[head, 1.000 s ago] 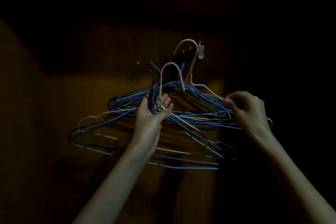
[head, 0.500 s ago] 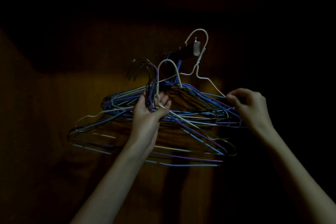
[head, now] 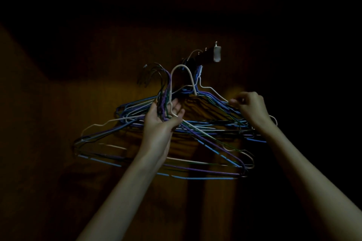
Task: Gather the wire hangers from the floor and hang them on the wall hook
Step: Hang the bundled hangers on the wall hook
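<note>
Gripping the necks of a tangled bundle of wire hangers [head: 195,129] just below the wall hook [head: 217,54], the left hand [head: 163,117] curls its fingers [head: 177,104] round them. Lower right of the hook, the right hand [head: 251,106] pinches a hanger shoulder against the dim wooden wall [head: 117,92].

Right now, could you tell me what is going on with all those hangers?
A person is hanging wire hangers on a wall hook in a dim room. The left hand holds a bundle of hangers by the necks, below the hook. The right hand pinches a white hanger that seems already hooked.
</note>
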Demonstrator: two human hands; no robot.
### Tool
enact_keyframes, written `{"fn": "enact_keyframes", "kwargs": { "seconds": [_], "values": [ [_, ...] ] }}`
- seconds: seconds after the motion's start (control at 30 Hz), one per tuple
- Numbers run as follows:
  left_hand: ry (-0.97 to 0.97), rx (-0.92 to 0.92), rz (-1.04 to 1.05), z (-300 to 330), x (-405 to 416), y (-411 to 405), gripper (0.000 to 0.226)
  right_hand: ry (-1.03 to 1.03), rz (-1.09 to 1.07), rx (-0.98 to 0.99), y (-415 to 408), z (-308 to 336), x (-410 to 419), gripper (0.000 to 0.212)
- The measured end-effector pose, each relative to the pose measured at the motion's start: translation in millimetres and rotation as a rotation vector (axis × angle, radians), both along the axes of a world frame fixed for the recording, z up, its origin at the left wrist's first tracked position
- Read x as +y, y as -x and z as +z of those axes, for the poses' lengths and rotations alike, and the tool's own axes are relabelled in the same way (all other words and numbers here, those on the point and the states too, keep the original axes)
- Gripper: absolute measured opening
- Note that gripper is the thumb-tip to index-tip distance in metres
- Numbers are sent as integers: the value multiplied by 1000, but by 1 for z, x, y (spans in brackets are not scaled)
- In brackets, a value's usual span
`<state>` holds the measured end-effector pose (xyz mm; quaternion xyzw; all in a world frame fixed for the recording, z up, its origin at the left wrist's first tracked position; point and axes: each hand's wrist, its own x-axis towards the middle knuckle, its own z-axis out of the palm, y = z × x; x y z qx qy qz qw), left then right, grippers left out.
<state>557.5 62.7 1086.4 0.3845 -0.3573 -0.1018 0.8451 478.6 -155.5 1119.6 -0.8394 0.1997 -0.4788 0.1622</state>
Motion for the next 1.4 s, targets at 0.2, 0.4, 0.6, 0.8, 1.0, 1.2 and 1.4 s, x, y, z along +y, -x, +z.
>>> {"fn": "enact_keyframes", "kwargs": {
  "seconds": [0.2,0.4,0.6,0.8,1.0,1.2,1.4],
  "values": [
    [-3,-16,-3,0,1,0,57,-46,12,32,-8,-3,-9,17],
    [-16,-21,-3,-1,3,0,58,-30,-5,85,-9,-8,-10,14],
    [-15,0,-15,-3,6,4,57,24,-61,62,-6,-14,2,13],
    [-40,4,-4,-4,13,9,63,26,-143,38,0,-16,12,15],
    [-48,22,4,-6,26,20,66,112,-179,18,16,-20,27,29],
    [-55,27,-2,-10,41,38,66,59,212,-4,55,-34,102,16],
    [-58,80,-13,-19,61,61,63,-30,388,184,66,-63,151,17]
  ]
}}
